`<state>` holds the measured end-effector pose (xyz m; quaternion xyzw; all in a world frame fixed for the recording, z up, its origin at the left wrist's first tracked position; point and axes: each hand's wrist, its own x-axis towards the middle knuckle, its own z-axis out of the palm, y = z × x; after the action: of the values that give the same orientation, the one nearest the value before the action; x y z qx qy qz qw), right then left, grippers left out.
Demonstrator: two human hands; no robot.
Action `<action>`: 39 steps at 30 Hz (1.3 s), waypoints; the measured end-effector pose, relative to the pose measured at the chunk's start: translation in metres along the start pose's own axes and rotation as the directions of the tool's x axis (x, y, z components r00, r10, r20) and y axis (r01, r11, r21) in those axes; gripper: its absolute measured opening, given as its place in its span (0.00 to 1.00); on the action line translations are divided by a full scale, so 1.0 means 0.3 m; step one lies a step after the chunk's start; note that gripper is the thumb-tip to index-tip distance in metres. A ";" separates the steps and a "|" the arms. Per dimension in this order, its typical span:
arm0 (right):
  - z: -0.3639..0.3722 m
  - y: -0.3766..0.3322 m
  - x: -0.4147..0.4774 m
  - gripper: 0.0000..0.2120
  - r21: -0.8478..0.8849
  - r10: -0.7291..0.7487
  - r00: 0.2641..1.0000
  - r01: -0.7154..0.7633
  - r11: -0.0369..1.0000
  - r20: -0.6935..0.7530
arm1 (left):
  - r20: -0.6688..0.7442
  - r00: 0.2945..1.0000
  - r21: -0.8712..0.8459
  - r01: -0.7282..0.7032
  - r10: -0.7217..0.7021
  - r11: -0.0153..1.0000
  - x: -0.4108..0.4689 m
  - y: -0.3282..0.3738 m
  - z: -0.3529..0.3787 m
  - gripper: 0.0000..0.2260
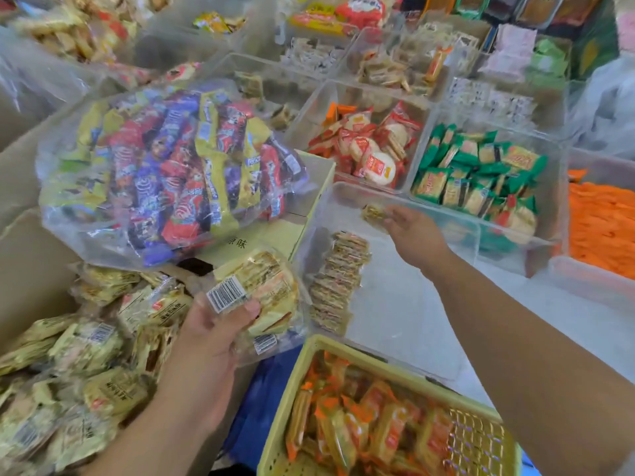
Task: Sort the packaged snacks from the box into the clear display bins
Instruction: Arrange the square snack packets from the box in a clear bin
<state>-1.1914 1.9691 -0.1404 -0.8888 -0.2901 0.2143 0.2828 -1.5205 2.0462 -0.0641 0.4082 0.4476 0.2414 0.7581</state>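
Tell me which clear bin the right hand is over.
The nearest clear bin, mostly bare, with one row of brown packets at its left wall. The right hand pinches a packet above it; the bin behind holds green packs.

Left hand grips a stack of packets, fingers lost behind it, only the thumb showing. Right hand holds a small packet at the clear bin's far wall, motion-smeared, print unreadable. The box runs off the left and bottom edges, its far end buried under a big bag of mixed snacks. Yellow basket is cut at the bottom; the back-row bins are all blur.
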 end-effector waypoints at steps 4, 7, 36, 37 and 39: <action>0.093 0.013 0.165 0.18 -0.200 -0.043 0.986 0.075 0.977 0.160 | -0.046 0.995 0.147 -0.086 0.093 0.985 0.019 -0.001 -0.004 0.31; 0.163 0.011 0.217 0.18 -0.227 -0.009 0.965 0.071 0.971 0.264 | -0.079 0.985 0.210 -0.135 0.155 0.968 0.046 -0.004 -0.020 0.23; 0.068 -0.222 -0.238 0.23 0.385 -0.375 0.908 0.284 0.878 0.187 | 0.011 0.999 -0.016 0.047 -0.047 0.999 0.021 0.037 -0.010 0.23; 0.048 -0.246 -0.323 0.22 0.488 -0.402 0.891 0.260 0.833 0.213 | 0.014 0.998 -0.005 0.055 -0.055 0.998 0.012 0.034 -0.007 0.23; 0.030 -0.277 -0.461 0.27 0.623 -0.425 0.866 0.183 0.761 0.265 | 0.026 0.998 0.063 0.061 -0.063 0.996 -0.009 0.033 0.006 0.25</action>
<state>-1.3315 1.9404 -0.0650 -0.6384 -0.4044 0.4149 0.5068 -1.5201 2.0490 -0.0539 0.4206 0.4568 0.1981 0.7584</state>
